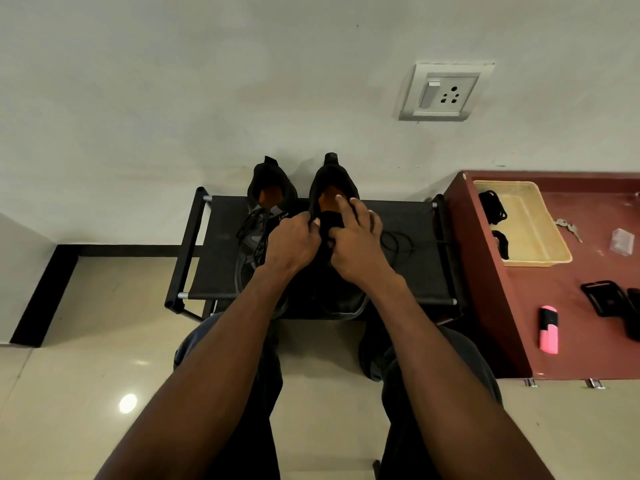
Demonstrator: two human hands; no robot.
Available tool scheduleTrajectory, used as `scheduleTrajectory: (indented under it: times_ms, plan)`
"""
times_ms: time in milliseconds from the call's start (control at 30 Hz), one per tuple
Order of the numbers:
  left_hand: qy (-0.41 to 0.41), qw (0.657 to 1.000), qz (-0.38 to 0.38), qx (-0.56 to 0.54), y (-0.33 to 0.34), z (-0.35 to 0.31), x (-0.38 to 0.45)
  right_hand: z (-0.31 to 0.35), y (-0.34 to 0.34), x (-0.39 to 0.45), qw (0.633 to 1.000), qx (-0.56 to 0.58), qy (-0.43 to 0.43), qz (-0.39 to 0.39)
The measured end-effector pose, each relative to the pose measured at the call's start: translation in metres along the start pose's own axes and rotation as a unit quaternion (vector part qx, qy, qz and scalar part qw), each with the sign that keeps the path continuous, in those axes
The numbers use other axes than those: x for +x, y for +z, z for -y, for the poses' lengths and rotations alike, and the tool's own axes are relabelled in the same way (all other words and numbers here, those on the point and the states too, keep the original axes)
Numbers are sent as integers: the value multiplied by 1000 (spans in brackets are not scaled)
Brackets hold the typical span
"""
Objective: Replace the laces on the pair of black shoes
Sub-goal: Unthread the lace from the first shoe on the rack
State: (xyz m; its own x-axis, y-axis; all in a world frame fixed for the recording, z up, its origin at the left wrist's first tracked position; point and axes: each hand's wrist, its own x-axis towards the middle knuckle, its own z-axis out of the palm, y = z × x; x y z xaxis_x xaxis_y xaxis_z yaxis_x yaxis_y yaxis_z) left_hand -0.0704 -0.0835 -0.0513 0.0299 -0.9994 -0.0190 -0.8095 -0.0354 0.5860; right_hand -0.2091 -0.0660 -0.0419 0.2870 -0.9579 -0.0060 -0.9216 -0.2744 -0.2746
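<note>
- My left hand was curled tight at the tongue of the right-side black shoe, pinching dark material there; whether lace or tongue, I could not tell.
- My right hand lay on the same shoe, its thumb and lower fingers pinching at the tongue and the other fingers reaching over the orange insole.
- The second black shoe stood just beside it, loosely laced, on the fabric-topped rack.
- A thin black lace lay looped on the rack's matte cloth.
- A shallow yellow plastic tray sat on the maroon cabinet.
</note>
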Motion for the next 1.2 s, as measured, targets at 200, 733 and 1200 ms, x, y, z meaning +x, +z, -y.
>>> scheduleTrajectory:
  times_ms: [200,733,1200]
  plan:
    - [4,1000,-3,4,1,0,1,-12,-4,0,999,11,17,36]
    - [-3,1000,6,-4,0,0,-2,-57,-32,5,790,253,403,-386]
    - [10,998,-58,-34,8,-10,-13,-24,-13,5,899,298,312,-81]
